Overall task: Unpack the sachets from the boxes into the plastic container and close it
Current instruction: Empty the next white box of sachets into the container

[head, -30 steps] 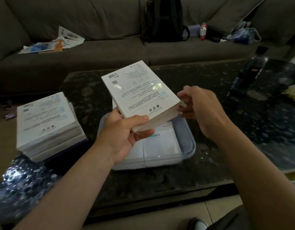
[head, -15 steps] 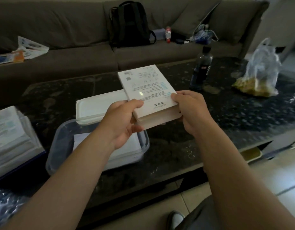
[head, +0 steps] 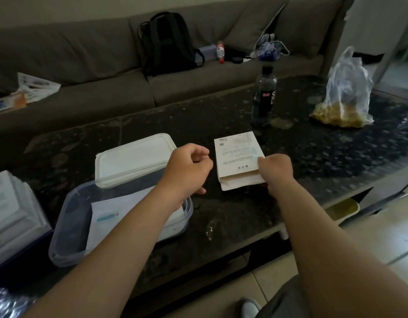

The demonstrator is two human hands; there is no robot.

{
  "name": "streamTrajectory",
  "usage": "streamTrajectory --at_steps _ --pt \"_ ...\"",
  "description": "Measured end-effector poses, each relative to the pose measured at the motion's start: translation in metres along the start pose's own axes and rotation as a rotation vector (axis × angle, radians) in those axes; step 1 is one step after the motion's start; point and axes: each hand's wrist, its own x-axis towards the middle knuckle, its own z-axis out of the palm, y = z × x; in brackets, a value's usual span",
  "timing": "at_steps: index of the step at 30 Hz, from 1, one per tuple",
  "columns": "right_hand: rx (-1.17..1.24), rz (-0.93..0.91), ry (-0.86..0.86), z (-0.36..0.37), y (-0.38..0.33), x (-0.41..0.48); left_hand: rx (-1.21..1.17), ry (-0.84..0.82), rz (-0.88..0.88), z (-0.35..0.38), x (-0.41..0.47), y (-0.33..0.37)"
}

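The box (head: 238, 157) lies flat on the table (head: 324, 157), printed face up, just right of the plastic container (head: 65, 249) and near the middle of the surface. Its long axis runs from the near edge toward the far edge, with the far end angled slightly left.

The right hand (head: 276, 171) pinches the near right corner of the box, thumb on top. The left hand (head: 187, 171) hangs above the container's far right corner with fingers loosely curled, holding nothing.

The container sits at the near left of the surface, uncovered, with white sachets (head: 111, 216) inside. Its white lid (head: 134, 157) rests against the container's far rim. A stack of boxes (head: 12, 210) stands at the left edge.

A dark bottle (head: 264, 97) stands upright toward the far edge. A clear bag (head: 345, 92) with yellowish contents sits near the far right corner.

A grey sofa (head: 83, 65) behind the table carries a black backpack (head: 166, 44) and loose papers (head: 30, 88). The room is dim.
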Motion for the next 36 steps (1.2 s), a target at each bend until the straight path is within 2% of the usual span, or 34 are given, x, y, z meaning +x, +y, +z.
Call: streamTrajectory --at_steps 6,12,16,22,26,28,32,36 --pt "-0.240 -0.092 0.083 0.001 0.005 0.007 -0.009 -0.024 0.015 0.007 0.005 -0.003" --pt "-0.398 -0.087 0.155 0.010 -0.002 0.004 -0.026 -0.006 0.037 0.004 0.006 -0.003" --pt "-0.403 -0.240 0.189 0.024 -0.021 -0.014 -0.015 0.040 0.062 -0.014 0.002 -0.006" --pt "-0.136 -0.481 -0.104 0.064 -0.069 -0.084 0.029 0.208 0.097 -0.083 -0.015 -0.026" --pt "0.006 -0.373 -0.362 0.118 -0.088 -0.134 -0.037 0.421 0.059 -0.146 -0.042 -0.051" --pt "0.008 -0.340 -0.497 0.146 -0.092 -0.160 -0.106 0.564 0.014 -0.182 -0.057 -0.065" --pt "-0.060 -0.437 -0.712 0.197 -0.091 -0.211 -0.215 0.790 -0.048 -0.249 -0.081 -0.095" --pt "-0.161 -0.539 -0.860 0.232 -0.083 -0.256 -0.084 0.949 -0.087 -0.290 -0.100 -0.128"
